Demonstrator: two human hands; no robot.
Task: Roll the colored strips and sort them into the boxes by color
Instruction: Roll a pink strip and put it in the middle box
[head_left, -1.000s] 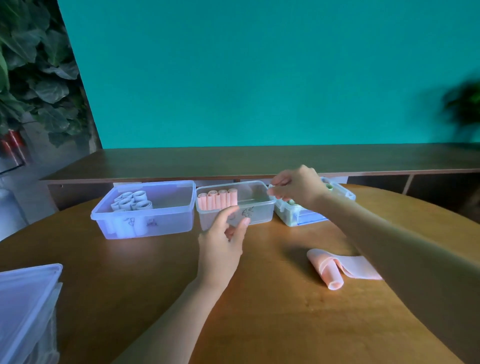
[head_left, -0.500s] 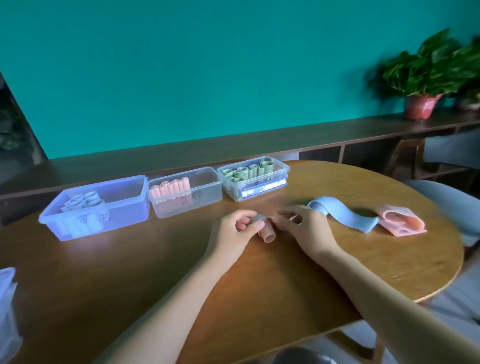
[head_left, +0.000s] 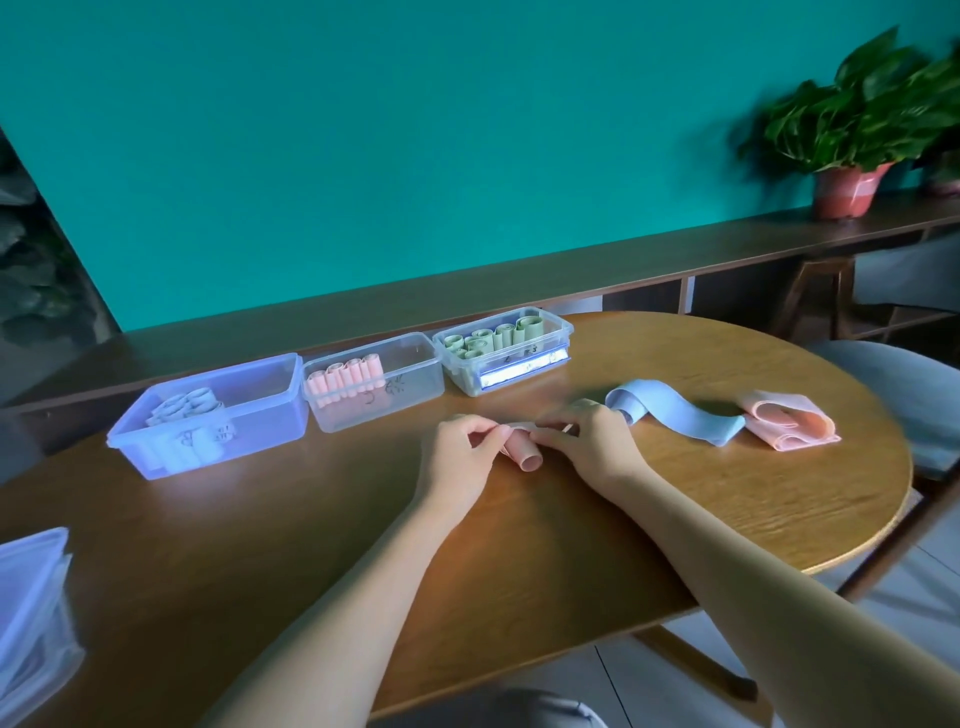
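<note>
1. I am looking down over a round wooden table (head_left: 545, 561), and both of my hands are meeting near its middle around a small pink roll (head_left: 523, 453).
2. My left hand (head_left: 460, 460) is curling its fingers and pinching the far end of the pink roll from the left side.
3. My right hand (head_left: 597, 441) is pinching the same roll from the right, fingers bent over its top; the near, open end of the roll is poking out between the two hands and lying on the table.
4. Along the far edge of the table three plastic boxes are standing in a row, touching or nearly touching.
5. The blue box (head_left: 249, 415), on the left, is holding pale blue rolls bunched in its left end.
6. The middle clear box (head_left: 410, 387) is holding a row of pink rolls standing upright against its left wall.
7. The right clear box (head_left: 545, 332) is holding green rolls that are filling most of it.
8. Just right of my right hand a blue strip (head_left: 680, 413) is lying wavy and unrolled on the table, its left end curling over.
9. At its far right end a pink strip (head_left: 787, 426) is sitting loosely folded, touching the blue one.
10. A lidded plastic container (head_left: 31, 613) is showing at the table's left edge.
11. A potted plant (head_left: 857, 135) is standing on the long wooden shelf (head_left: 467, 296) against the teal wall.
</note>
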